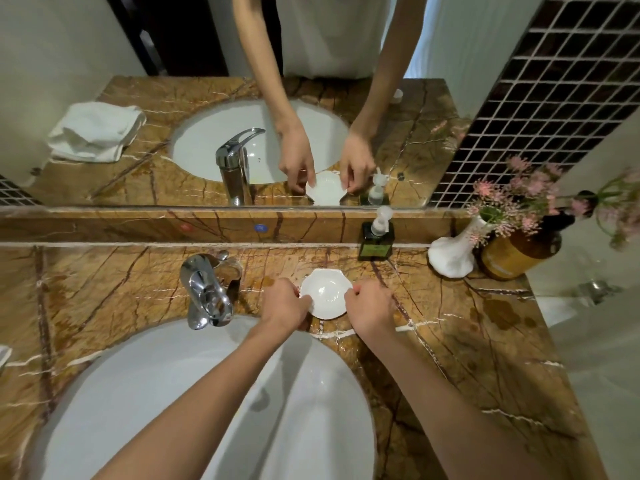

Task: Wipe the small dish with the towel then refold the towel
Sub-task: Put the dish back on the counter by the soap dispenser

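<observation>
The small white scalloped dish (325,293) sits on the brown marble counter behind the sink, to the right of the tap. My left hand (284,303) pinches its left rim and my right hand (370,306) pinches its right rim. The dish looks empty. The white towel (95,131) shows only as a reflection in the mirror, loosely folded on the counter's left end. A white edge at the frame's far left (4,355) may be that towel itself.
A chrome tap (207,292) stands left of the dish above the white basin (194,393). A dark soap pump bottle (376,237), a white vase with pink flowers (453,254) and an amber jar (519,254) line the back right. A wet patch (498,311) marks the counter.
</observation>
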Tool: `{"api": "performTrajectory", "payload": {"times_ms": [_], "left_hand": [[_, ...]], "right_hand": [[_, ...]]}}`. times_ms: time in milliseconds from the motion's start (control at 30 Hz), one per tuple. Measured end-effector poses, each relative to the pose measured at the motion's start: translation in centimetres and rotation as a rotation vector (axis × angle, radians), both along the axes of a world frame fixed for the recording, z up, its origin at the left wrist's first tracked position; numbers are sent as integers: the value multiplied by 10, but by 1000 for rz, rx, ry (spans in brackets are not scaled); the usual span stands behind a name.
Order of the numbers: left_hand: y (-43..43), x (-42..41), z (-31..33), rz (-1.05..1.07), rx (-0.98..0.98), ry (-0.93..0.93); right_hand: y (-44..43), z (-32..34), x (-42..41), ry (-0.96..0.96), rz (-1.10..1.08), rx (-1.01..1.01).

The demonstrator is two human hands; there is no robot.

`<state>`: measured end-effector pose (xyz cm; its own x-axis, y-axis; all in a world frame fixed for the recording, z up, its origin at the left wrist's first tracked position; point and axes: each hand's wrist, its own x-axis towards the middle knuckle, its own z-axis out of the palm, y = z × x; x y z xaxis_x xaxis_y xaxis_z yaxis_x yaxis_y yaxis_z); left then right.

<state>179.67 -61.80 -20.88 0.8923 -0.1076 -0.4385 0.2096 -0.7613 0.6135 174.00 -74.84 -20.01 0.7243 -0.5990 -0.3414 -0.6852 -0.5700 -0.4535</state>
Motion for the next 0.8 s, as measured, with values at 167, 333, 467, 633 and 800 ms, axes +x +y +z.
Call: {"api": "performTrajectory", "payload": {"times_ms": [167, 333, 467, 633, 800], "left_hand": [[6, -1, 0, 16, -33, -105], [1, 0, -1, 14, -34, -142], [2, 2, -3, 20, -51, -167], [2, 2, -5, 27, -64, -163], [2, 1, -6, 35, -62, -150]], "right_hand": [[4, 1, -3, -37, 11, 11], [3, -1, -2, -50, 53, -1], [1, 0, 0, -72, 85, 2], [1, 0, 0, -76, 109, 10], [0, 1, 2, -93, 124, -18]]}}
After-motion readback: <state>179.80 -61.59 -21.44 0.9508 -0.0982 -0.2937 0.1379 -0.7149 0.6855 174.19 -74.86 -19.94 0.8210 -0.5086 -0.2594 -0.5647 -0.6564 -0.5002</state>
